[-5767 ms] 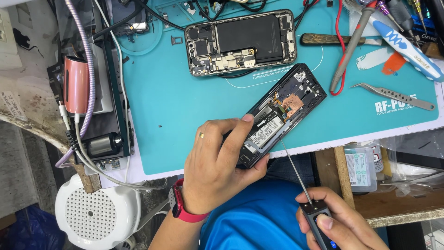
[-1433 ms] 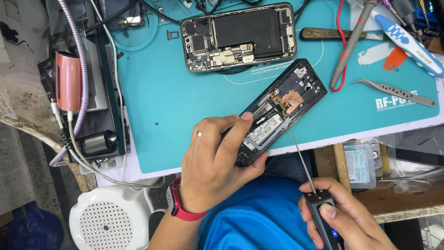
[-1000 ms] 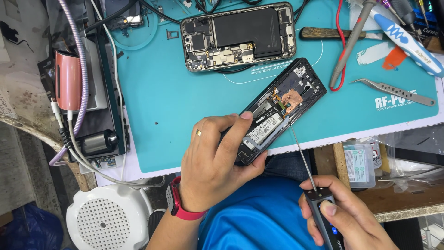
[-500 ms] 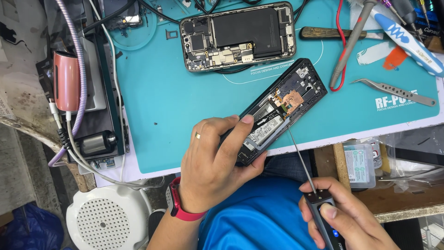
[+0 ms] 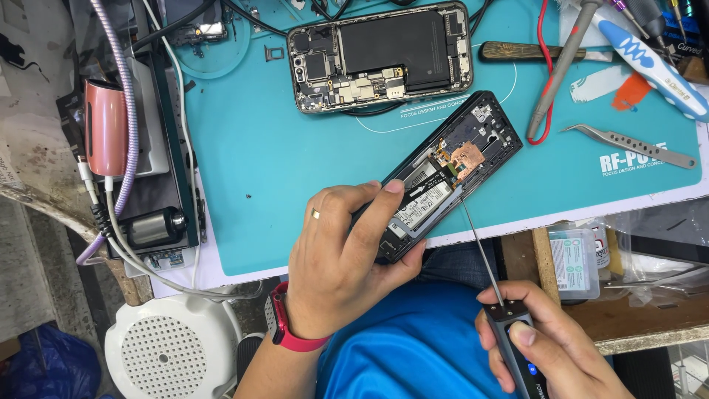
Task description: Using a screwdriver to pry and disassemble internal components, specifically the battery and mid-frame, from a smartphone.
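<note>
Nothing moved — left hand still grips opened phone.

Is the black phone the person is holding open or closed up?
Open. The black phone in the left hand has no back cover: its copper part, battery and boards show. The right hand's screwdriver tip reaches inside.

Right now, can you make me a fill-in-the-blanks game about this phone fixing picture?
1. The left hand holds an opened ____ at the mat's edge.
2. The right hand grips a thin electric ____ whose tip touches the phone's insides.
3. The work mat is coloured ____.
4. The strap on the left wrist is ____.

Missing words: phone; screwdriver; teal; red
</note>
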